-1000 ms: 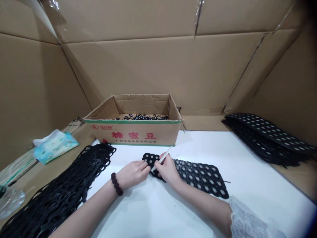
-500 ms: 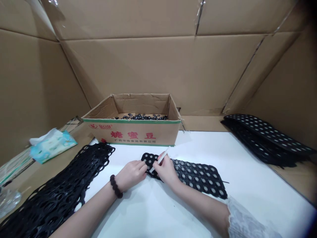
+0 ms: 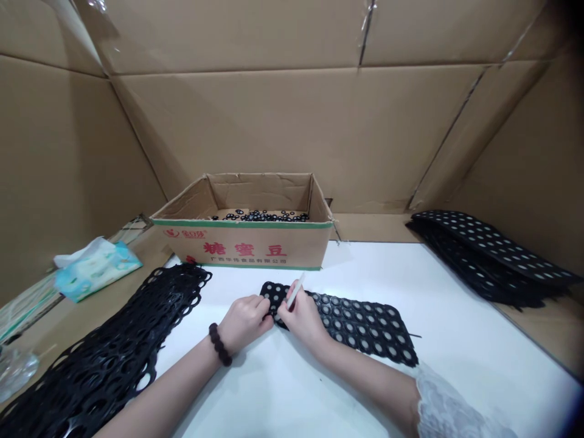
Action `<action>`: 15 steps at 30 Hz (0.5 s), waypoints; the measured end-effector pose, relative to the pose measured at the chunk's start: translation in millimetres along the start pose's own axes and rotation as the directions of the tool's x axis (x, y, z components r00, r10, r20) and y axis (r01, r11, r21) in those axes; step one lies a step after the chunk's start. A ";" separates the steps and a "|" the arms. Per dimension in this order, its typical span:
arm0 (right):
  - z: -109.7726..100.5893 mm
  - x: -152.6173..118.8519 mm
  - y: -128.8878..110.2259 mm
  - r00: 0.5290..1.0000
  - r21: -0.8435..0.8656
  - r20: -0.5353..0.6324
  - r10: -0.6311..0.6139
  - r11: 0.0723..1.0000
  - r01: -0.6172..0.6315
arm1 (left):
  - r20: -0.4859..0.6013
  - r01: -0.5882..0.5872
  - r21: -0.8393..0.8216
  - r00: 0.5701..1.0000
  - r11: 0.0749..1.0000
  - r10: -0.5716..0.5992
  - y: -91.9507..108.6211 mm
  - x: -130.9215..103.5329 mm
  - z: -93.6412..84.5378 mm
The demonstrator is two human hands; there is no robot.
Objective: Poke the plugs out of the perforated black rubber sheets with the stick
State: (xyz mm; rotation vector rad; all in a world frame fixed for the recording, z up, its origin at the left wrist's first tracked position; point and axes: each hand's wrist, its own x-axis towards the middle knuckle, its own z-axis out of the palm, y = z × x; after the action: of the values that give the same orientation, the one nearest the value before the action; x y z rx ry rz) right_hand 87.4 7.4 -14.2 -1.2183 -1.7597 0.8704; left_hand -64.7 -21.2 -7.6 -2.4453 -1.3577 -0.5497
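Observation:
On the white table lies a black rubber sheet covered with rows of round raised cells and pale centres. My left hand is closed at its left end, fingers curled against the edge; the fingertips are partly hidden. My right hand is closed round a slim white pen-like stick, its upper end leaning up and to the right. The stick's lower tip is hidden behind my fingers, over the left part of the sheet.
Behind the sheet stands an open cardboard box with many small black rings inside. Black perforated rubber webbing lies at left, beside a tissue pack. Stacked dotted black sheets are at right. Cardboard walls surround the table.
My right hand has shifted slightly left and the stick has tilted more upright. My left hand has moved a little, its wrist turning to the right. The sheet stays in place.

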 end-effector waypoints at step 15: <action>-26.2 -4.6 16.9 0.978 0.337 0.033 0.206 0.919 -0.205 | 0.218 -0.128 -0.103 0.965 0.986 0.148 -3.7 5.4 -21.5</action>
State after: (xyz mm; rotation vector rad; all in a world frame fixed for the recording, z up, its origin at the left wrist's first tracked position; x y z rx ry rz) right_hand 118.5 10.4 -18.5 -1.1828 -1.4191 1.2369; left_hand -69.3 -24.5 14.1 -2.7183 -1.2533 -0.3123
